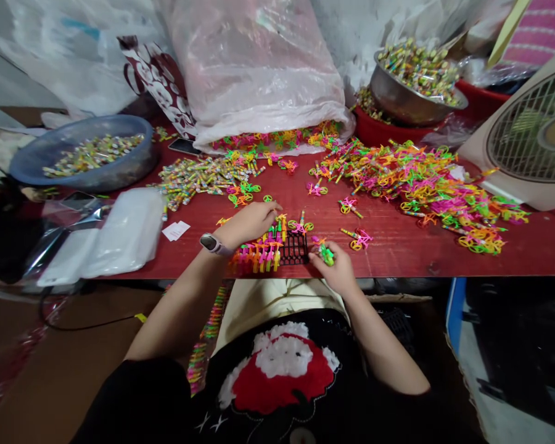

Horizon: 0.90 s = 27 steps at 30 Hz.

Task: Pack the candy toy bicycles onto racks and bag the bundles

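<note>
A black grid rack [295, 249] lies at the table's front edge, its left part filled with upright colourful plastic pieces [259, 254]. Over the back of those pieces reaches my left hand [254, 221], with a watch on the wrist; its fingers point right and are bent, and what is under them is hidden. Right of the rack, my right hand [335, 266] is closed on a small green and pink plastic toy [325, 253]. Just behind the rack lies a loose toy with green wheels [301, 225]. A few more loose toys [358, 237] lie further right.
Colourful toys [435, 185] are heaped at the right, near a fan [531, 129]. Small printed tubes [198, 177] are piled at the left, beside a blue basin [87, 172]. A big plastic bag [263, 68] stands behind. Clear bags [124, 231] lie front left.
</note>
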### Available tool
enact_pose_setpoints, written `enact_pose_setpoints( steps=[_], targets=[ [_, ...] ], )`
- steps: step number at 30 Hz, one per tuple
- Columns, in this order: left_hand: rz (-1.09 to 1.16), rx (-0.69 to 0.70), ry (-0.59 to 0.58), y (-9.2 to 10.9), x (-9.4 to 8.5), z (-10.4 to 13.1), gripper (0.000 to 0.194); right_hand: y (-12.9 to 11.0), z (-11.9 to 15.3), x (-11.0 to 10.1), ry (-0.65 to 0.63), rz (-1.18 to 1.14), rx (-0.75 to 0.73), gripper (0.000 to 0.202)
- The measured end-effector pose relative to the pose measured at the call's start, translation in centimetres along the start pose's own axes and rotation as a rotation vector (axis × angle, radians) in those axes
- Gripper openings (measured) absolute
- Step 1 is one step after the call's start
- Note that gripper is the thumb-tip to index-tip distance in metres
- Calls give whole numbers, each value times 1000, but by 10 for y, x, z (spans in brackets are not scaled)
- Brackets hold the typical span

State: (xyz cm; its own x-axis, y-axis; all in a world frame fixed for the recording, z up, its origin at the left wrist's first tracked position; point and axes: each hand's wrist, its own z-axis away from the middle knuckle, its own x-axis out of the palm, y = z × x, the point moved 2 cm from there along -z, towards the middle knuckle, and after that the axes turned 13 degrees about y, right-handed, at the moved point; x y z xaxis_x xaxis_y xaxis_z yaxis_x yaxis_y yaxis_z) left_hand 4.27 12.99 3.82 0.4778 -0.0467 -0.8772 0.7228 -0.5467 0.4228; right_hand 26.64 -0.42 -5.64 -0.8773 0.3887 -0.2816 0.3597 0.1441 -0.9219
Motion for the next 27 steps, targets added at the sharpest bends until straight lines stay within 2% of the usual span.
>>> enact_pose_setpoints(
  steps=[4,8,11,12,15,17,22,27],
  targets=[
    [50,12,-20,4,-5,1,45,-17,11,39,-147,-46,-121,19],
    [104,108,-62,10,-14,9,51,-15,14,62,-126,20,-213,14],
    [101,157,-20,13,-23,24,62,-9,16,65,-75,97,-247,13],
    [101,174,3,14,-25,30,57,-8,17,65,-68,118,-255,14],
    [98,264,64,19,-24,51,20,-7,16,64,-73,168,-285,20],
    [81,260,133,21,-18,61,8,-8,13,64,-84,216,-318,23],
    [118,170,200,20,-1,69,9,-13,4,68,-192,358,-391,22],
    [177,159,230,19,-2,69,7,-14,2,70,-236,362,-415,20]
  ],
)
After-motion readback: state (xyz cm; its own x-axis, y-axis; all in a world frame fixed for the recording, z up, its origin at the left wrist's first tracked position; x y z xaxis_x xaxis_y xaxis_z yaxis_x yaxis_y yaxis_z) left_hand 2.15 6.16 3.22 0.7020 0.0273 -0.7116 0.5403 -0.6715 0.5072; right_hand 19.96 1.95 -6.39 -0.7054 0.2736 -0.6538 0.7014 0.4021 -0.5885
